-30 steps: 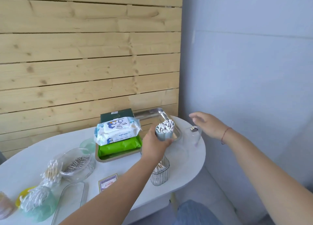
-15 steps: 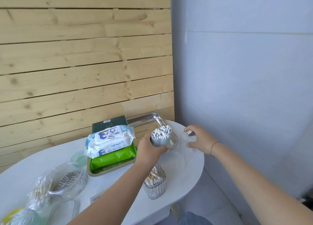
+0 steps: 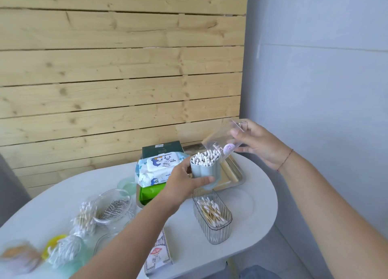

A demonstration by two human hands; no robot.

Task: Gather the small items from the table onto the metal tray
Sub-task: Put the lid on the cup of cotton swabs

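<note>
My left hand [image 3: 184, 179] grips a pale blue-grey cup of white cotton swabs [image 3: 204, 165] and holds it just above the near edge of the metal tray [image 3: 238, 175]. My right hand [image 3: 257, 144] holds a clear plastic lid [image 3: 220, 141] tilted over the top of the cup, its open end touching the swab tips. On the tray lie a wet-wipes pack [image 3: 158, 168], a green pack [image 3: 151, 192] and a dark green box [image 3: 161, 149].
A ribbed clear box of wooden swabs [image 3: 212, 217] stands on the white table [image 3: 252, 211] below the cup. A clear bowl of pins [image 3: 113, 206], loose swab bundles [image 3: 84, 215], a card box [image 3: 158, 255] and a yellow item [image 3: 53, 243] lie to the left. The table edge is near right.
My right hand has picked the clear lid off the table's right edge and raised it over the cup. My left hand has kept hold of the swab cup.
</note>
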